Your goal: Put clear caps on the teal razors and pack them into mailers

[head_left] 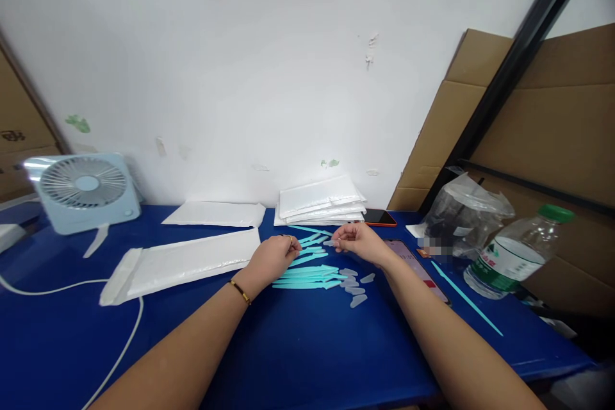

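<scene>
Slim turquoise sticks with pointed ends point(305, 278) lie in a bunch at the middle of the blue table. My left hand point(273, 261) is closed in a pinch at the left ends of the upper sticks, seemingly on one of them. In my right hand point(358, 242), finger and thumb are closed on a small translucent piece point(329, 243), just right of the left fingertips. Several similar flat, translucent pieces point(350, 282) are scattered below, by the sticks' right ends. Another turquoise stick point(467, 298) lies apart at the right.
A stack of white padded envelopes point(319, 198) rests against the wall, with more envelopes point(187, 262) at left. Beyond them stands a light blue fan point(86, 192) with a white cable. A phone point(408, 259), a clear plastic bag point(464, 211) and a water bottle point(514, 256) are at right.
</scene>
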Demonstrator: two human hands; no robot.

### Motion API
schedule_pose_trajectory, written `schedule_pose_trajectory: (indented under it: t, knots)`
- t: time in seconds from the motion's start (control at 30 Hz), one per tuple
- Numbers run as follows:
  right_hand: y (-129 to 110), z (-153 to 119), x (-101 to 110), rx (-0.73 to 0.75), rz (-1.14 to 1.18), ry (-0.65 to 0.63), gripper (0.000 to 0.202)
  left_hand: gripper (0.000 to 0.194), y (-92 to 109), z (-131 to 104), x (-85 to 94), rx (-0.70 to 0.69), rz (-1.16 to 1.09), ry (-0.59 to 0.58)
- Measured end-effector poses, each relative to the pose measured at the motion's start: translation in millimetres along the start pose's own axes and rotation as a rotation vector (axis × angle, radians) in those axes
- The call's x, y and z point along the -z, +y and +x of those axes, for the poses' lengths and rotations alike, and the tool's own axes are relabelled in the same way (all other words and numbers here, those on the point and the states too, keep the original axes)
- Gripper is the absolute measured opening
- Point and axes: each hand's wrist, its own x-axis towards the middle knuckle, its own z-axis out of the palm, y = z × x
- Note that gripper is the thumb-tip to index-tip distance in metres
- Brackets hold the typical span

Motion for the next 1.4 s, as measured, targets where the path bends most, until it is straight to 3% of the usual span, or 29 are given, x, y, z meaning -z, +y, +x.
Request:
schedule_pose_trajectory:
  t: [0.33, 0.57, 0.63, 0.7, 0.77, 0.8, 0.93, 1.07, 1.23, 1.4]
  knots:
    - [-8.8, -3.2, -5.2, 0.054, 0.060, -0.055, 0.033, 0.023, 3.1, 0.9, 1.8, -0.019, -0.114, 0.001]
    - [-11.0, -1.7, -21.4, 0.067, 0.088, -0.086, 0.033, 0.023, 4.6, 3.6, -1.1, -0.047, -0.103, 0.018]
    - [-8.7, 0.7, -19.7, 0.079, -0.021, -0.008, 0.031, 0.022, 4.4, 4.4, -1.5, -0.044, -0.055, 0.108]
    - [-7.4, 1.3, -9.4, 0.107, -0.254, 0.166, 0.026, 0.022, 3.9, 4.6, -1.2, -0.049, 0.019, 0.193]
    - [-7.1, -1.1, 8.0, 0.112, -0.521, 0.321, 0.019, 0.019, 3.1, 4.1, -0.8, -0.061, 0.095, 0.173]
    - [-7.0, -3.2, 17.6, 0.082, -0.620, 0.337, 0.015, 0.017, 2.7, 3.6, -0.7, -0.065, 0.124, 0.133]
    - [-3.3, -12.2, 44.5, -0.181, -0.790, 0.205, 0.010, 0.014, 2.1, 2.4, -1.6, -0.052, 0.180, 0.015]
    - [0.1, -13.2, 38.5, -0.375, -0.730, 0.085, 0.008, 0.014, 4.4, 2.0, -1.8, -0.037, 0.194, -0.016]
    - [-6.9, -9.0, 13.5, -0.179, -0.643, 0.014, 0.022, 0.013, 9.6, 0.2, -1.2, -0.038, 0.146, -0.027]
    - [-5.7, -5.1, 4.0, -0.095, -0.549, 0.004, 0.012, 0.013, 9.8, 0.1, -3.7, -0.004, -0.126, 0.019]
